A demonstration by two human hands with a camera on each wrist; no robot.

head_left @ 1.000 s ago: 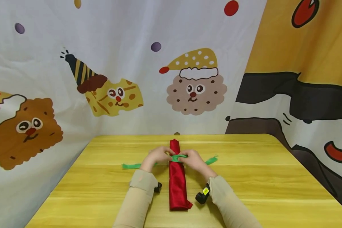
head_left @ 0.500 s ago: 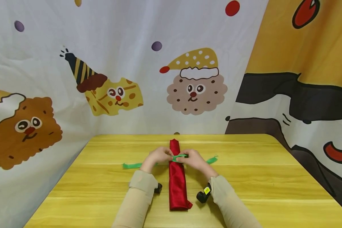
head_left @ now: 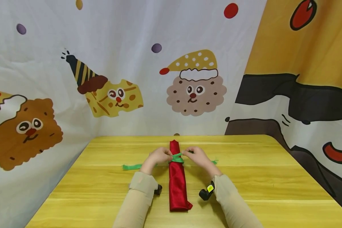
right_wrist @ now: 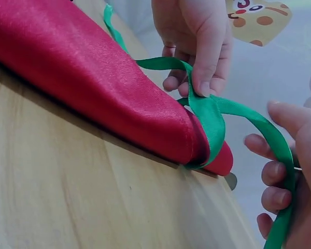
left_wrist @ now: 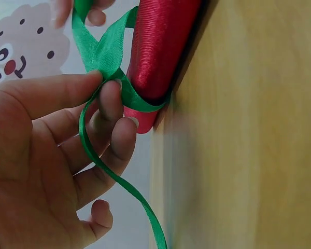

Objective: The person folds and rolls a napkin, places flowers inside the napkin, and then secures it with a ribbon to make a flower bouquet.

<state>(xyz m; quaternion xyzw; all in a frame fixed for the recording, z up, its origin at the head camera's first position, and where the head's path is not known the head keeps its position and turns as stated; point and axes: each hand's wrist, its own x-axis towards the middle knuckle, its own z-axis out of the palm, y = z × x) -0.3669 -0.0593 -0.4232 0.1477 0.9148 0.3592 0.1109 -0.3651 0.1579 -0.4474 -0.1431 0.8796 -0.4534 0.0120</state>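
Note:
A rolled bundle of shiny red cloth point(head_left: 177, 186) lies lengthwise on the table, its far part circled by a green ribbon point(head_left: 177, 159). My left hand point(head_left: 159, 155) is at the bundle's left side. In the left wrist view, its thumb and index finger pinch the ribbon point(left_wrist: 110, 52) where strands cross. My right hand point(head_left: 197, 155) stands to the right of the wrap. The right wrist view has the ribbon point(right_wrist: 277, 140) running from the crossing into this hand, across its curled fingers point(right_wrist: 273, 173); thumb and index tips are apart there. The crossing's underside is hidden.
A yellow wood-grain table point(head_left: 245, 183) carries the bundle. One ribbon tail point(head_left: 132, 166) reaches left over the tabletop; another tail's end point(head_left: 215, 162) shows beyond my right hand. Behind the table hangs a printed curtain point(head_left: 125, 38). Black wrist cameras point(head_left: 206, 192) sit below the cuffs.
My right hand has moved slightly right, away from the bundle, drawing a ribbon strand up from the wrap. Less of the right-hand tail shows. My left hand has stayed nearly still.

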